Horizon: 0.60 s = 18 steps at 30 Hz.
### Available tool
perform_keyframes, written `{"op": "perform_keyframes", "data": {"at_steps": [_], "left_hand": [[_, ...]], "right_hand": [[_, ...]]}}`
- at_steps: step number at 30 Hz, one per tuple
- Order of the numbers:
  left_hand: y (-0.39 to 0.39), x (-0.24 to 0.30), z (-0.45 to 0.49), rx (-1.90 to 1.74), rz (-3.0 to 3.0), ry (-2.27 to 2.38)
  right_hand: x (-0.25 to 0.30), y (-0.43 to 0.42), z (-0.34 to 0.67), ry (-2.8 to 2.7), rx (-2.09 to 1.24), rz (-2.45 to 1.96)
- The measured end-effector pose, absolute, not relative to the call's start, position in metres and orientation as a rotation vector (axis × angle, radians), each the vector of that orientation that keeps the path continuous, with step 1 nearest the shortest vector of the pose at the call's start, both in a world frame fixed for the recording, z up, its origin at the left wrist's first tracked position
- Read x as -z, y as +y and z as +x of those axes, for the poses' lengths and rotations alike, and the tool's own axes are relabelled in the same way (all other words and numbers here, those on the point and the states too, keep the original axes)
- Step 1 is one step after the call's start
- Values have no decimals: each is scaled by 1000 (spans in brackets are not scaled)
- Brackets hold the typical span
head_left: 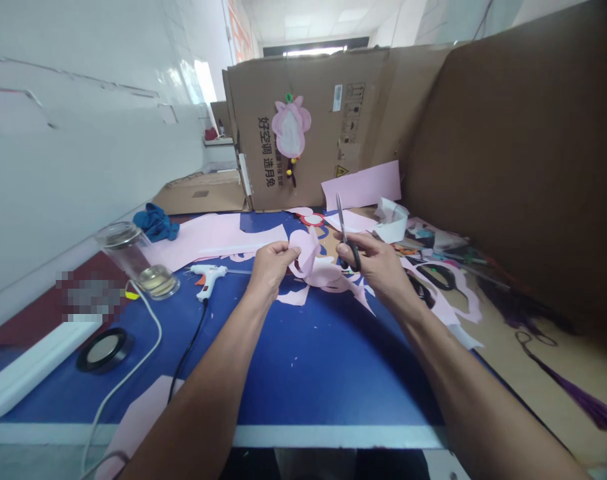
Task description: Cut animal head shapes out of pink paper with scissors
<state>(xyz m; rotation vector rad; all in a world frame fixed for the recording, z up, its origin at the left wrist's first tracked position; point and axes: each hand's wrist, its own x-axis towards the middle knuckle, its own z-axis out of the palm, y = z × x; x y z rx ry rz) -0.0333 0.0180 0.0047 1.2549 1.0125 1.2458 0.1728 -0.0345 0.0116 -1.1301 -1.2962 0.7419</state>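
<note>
My left hand (273, 263) pinches a curled piece of pink paper (306, 252) above the middle of the blue tabletop. A pair of black-handled scissors (351, 253) is in my right hand (376, 263), its blades pointing upward and apart from the paper. Beneath and between my hands lie pink paper offcuts (328, 277). Left of my left hand, a white hot glue gun (208, 275) rests on the table with its nozzle toward my wrist.
At the left stand a glass jar (156, 280), a blue cloth (156, 222) and a roll of black tape (105, 350). Cardboard walls (368, 133) rise behind and at right, with a pink flower-shaped ornament (290, 130) hanging there. Paper cutouts (466, 293) and a purple tassel (578, 397) lie right.
</note>
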Motion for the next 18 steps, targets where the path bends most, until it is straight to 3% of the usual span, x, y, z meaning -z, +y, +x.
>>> {"op": "perform_keyframes", "data": {"at_steps": [8,18], "left_hand": [[22,-8,-41,-1276,1133,963],[22,-13,-46,-1314,1151,926]], "right_hand": [[-7,-39,166,-1466,-1205,-1103],[-12,-45,164,-1693,-1264,-1115]]}}
